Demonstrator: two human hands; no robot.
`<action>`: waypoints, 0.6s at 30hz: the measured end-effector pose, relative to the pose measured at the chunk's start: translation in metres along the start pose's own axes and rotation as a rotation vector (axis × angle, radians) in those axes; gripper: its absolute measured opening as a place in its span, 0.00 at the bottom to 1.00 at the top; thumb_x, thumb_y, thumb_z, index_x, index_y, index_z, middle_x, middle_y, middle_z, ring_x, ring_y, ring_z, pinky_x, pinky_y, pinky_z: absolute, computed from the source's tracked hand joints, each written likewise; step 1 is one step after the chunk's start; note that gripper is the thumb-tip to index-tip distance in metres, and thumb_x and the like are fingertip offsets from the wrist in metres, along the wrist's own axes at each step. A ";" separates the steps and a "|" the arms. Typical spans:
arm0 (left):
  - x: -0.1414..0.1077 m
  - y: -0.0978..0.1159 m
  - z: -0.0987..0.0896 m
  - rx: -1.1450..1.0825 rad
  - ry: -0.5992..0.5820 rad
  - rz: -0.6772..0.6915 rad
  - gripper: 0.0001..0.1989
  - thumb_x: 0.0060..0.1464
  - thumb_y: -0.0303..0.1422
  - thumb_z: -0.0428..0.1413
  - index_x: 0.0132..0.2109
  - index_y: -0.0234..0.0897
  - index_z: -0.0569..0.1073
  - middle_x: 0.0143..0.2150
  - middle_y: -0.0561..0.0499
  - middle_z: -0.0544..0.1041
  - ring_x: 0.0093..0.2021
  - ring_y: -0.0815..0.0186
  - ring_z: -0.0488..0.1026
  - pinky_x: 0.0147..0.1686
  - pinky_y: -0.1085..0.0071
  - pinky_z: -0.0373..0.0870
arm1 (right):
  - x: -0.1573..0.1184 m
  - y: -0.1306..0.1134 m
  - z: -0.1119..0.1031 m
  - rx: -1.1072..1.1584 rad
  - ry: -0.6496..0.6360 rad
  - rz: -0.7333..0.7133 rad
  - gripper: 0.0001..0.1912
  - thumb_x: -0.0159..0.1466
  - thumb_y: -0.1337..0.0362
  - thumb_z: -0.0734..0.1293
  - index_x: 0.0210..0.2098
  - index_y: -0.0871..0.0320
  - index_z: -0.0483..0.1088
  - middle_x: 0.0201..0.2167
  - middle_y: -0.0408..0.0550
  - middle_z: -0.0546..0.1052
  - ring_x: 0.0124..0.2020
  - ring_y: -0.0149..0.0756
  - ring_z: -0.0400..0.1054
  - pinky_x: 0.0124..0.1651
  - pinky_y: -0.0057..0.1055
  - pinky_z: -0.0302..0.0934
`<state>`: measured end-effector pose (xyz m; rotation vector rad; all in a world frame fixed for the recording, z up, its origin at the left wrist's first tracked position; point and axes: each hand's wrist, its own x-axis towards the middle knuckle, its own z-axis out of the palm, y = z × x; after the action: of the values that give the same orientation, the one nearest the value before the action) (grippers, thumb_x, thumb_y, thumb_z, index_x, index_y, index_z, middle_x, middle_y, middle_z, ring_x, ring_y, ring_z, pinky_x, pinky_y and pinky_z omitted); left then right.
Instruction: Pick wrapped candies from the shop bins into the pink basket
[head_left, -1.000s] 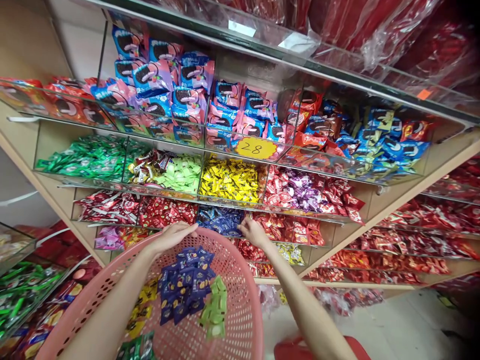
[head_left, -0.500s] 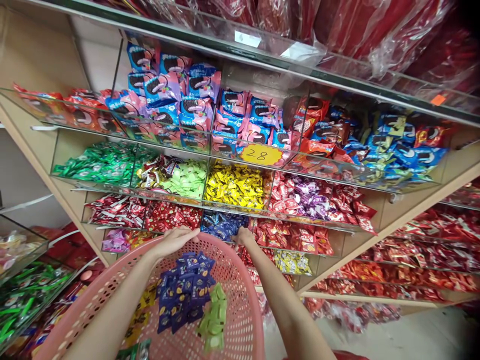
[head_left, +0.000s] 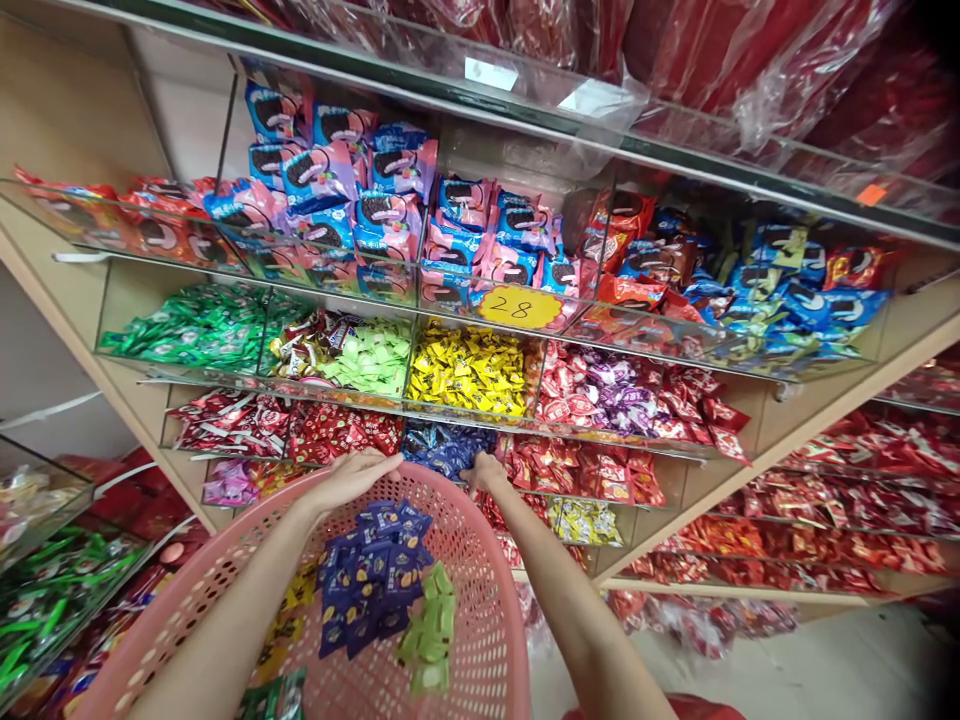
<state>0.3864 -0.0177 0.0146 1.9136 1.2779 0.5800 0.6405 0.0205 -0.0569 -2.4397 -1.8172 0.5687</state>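
A pink perforated plastic basket [head_left: 491, 575] is in front of me, tilted so its inside shows. My left hand [head_left: 356, 478] lies over its far rim, gripping it with the fingers pointing right. Inside are a heap of dark blue wrapped sweets [head_left: 371, 580], light green ones [head_left: 431, 635], yellow ones [head_left: 289, 615] and a dark green packet [head_left: 274, 695]. Beyond the rim, my right hand [head_left: 486, 473] reaches to the shelf bin of dark blue wrapped sweets [head_left: 442, 447]. Its fingers are hidden among or behind them.
Glass-fronted shelves above hold green sweets [head_left: 202, 325], yellow sweets [head_left: 469, 370] and blue-pink biscuit packs [head_left: 322, 175]. A yellow tag [head_left: 521, 307] reads 28. Red sweets [head_left: 577, 470] lie right of my right hand. A glass ledge [head_left: 525, 105] crosses overhead.
The view has shifted very slightly. Both hands and the basket keep nearly the same places, my right hand still at the dark blue sweets.
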 end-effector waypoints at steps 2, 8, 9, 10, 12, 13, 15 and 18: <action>0.001 0.000 -0.001 -0.010 0.002 0.004 0.24 0.50 0.52 0.44 0.30 0.42 0.77 0.41 0.53 0.74 0.48 0.59 0.65 0.53 0.64 0.53 | -0.002 0.001 0.000 0.013 0.028 -0.029 0.21 0.51 0.59 0.66 0.43 0.60 0.67 0.46 0.59 0.70 0.45 0.44 0.67 0.40 0.32 0.60; 0.002 0.006 -0.002 0.026 0.013 0.012 0.24 0.49 0.53 0.44 0.29 0.43 0.77 0.40 0.53 0.74 0.48 0.58 0.65 0.53 0.64 0.53 | -0.003 0.008 0.007 0.098 0.087 -0.108 0.24 0.49 0.66 0.67 0.46 0.58 0.63 0.48 0.57 0.67 0.45 0.41 0.67 0.41 0.30 0.58; 0.002 0.006 -0.002 0.026 0.016 0.018 0.24 0.49 0.53 0.44 0.29 0.42 0.77 0.39 0.53 0.74 0.48 0.58 0.65 0.52 0.65 0.53 | -0.003 0.010 0.008 0.120 0.100 -0.122 0.24 0.50 0.67 0.66 0.47 0.58 0.62 0.48 0.56 0.67 0.44 0.40 0.67 0.41 0.29 0.58; 0.003 0.007 -0.001 0.021 0.018 0.025 0.24 0.48 0.53 0.44 0.29 0.42 0.77 0.39 0.53 0.75 0.47 0.58 0.66 0.52 0.65 0.54 | -0.003 0.011 0.009 0.145 0.114 -0.136 0.24 0.50 0.68 0.66 0.47 0.57 0.61 0.47 0.54 0.68 0.43 0.39 0.67 0.41 0.29 0.58; 0.004 0.008 -0.001 0.006 0.021 0.038 0.24 0.47 0.54 0.45 0.29 0.42 0.77 0.39 0.53 0.75 0.46 0.58 0.67 0.51 0.65 0.55 | -0.006 0.014 0.011 0.201 0.144 -0.164 0.24 0.52 0.70 0.64 0.48 0.56 0.59 0.43 0.52 0.70 0.41 0.37 0.68 0.40 0.28 0.58; 0.004 0.009 0.000 0.001 0.018 0.041 0.24 0.47 0.54 0.45 0.29 0.42 0.77 0.38 0.52 0.75 0.46 0.58 0.67 0.51 0.64 0.56 | -0.008 0.015 0.010 0.221 0.160 -0.177 0.24 0.52 0.70 0.63 0.49 0.55 0.58 0.42 0.50 0.71 0.40 0.36 0.68 0.39 0.28 0.58; 0.006 0.010 0.000 -0.001 0.010 0.046 0.25 0.47 0.54 0.45 0.30 0.41 0.77 0.38 0.52 0.75 0.46 0.58 0.67 0.51 0.64 0.56 | -0.014 0.017 0.007 0.335 0.189 -0.215 0.27 0.54 0.68 0.62 0.52 0.56 0.53 0.39 0.47 0.72 0.35 0.33 0.68 0.36 0.26 0.59; 0.008 0.014 0.001 0.019 0.000 0.048 0.25 0.48 0.54 0.45 0.29 0.42 0.77 0.38 0.52 0.75 0.45 0.58 0.67 0.52 0.63 0.53 | -0.033 0.019 -0.005 0.779 0.180 -0.308 0.36 0.52 0.64 0.64 0.56 0.57 0.45 0.34 0.44 0.72 0.24 0.29 0.66 0.27 0.26 0.60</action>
<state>0.3988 -0.0138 0.0244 1.9643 1.2444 0.5951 0.6515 -0.0154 -0.0486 -1.6117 -1.4691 0.8017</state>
